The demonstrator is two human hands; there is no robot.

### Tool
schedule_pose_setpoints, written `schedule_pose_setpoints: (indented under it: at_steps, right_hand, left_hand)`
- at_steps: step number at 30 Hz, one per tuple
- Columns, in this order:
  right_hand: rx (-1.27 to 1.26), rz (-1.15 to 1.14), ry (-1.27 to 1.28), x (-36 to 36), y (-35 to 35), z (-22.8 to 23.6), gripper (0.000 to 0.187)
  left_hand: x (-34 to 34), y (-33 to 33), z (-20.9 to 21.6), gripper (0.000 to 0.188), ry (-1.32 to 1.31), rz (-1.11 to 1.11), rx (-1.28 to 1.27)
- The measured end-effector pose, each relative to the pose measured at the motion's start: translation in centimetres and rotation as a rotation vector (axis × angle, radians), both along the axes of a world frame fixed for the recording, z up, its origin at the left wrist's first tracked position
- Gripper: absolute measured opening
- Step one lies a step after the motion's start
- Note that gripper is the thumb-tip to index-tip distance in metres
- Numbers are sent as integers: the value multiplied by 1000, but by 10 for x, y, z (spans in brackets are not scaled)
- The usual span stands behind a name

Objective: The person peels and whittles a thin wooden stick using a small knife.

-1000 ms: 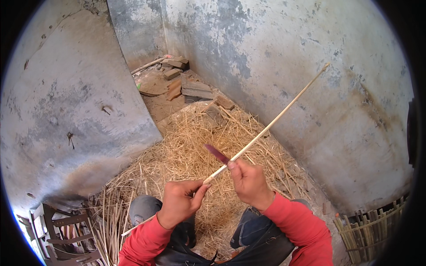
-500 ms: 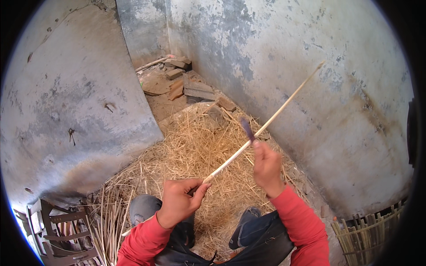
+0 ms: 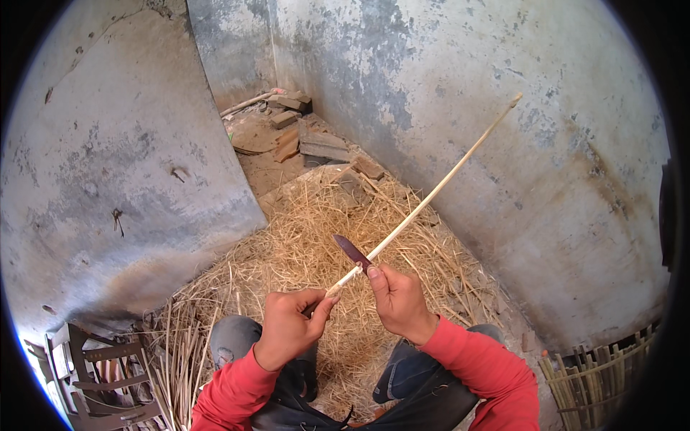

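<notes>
A slender, pale stripped stick (image 3: 435, 194) runs on a long slant from the left hand (image 3: 293, 320), up and away to the right, its thin far tip reaching in front of the right-hand wall (image 3: 575, 215). The left hand pinches it near its lower end between thumb and fingers; whatever runs back past that pinch is hidden by the hand.

Just beyond the pinch, the dark reddish blade of a small knife (image 3: 350, 249) lies across the stick, nearly square to its long axis, tip pointing up and to the left. The right hand (image 3: 401, 302) is closed around the knife's handle, thumb by the crossing, and is the nearer hand to the long free length. That length stretches outward from the blade with neither hand on it.

Below spreads loose straw (image 3: 302, 237), with the knees in jeans (image 3: 399, 377) drawn up on either side of the hands. The left-hand wall (image 3: 129, 172) ends well apart from the blade tip; bricks (image 3: 287, 118) sit in the far corner. The stick's far tip overlaps the right-hand wall in this view, but how much depth separates them is hard to judge. A slatted screen (image 3: 596, 384) stands at lower right.
</notes>
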State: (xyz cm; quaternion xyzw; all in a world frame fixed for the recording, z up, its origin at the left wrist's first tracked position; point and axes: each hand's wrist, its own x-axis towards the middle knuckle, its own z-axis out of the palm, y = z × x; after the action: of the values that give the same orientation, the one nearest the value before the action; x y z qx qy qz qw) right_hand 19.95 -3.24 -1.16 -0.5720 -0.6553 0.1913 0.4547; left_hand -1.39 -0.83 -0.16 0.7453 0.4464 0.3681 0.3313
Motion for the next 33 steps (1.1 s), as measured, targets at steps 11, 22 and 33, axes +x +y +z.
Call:
schedule_pose_setpoints:
  at_steps: [11, 22, 33]
  right_hand:
    - [-49, 48, -7, -6, -6, -7, 34]
    - [-118, 116, 75, -10, -7, -12, 38]
    - [-180, 160, 136, -11, -8, -12, 42]
  left_hand:
    - [3, 0, 2, 17, 12, -9, -31]
    - [1, 1, 2, 19, 38, -33, -81]
    - [0, 3, -4, 20, 26, -49, -110]
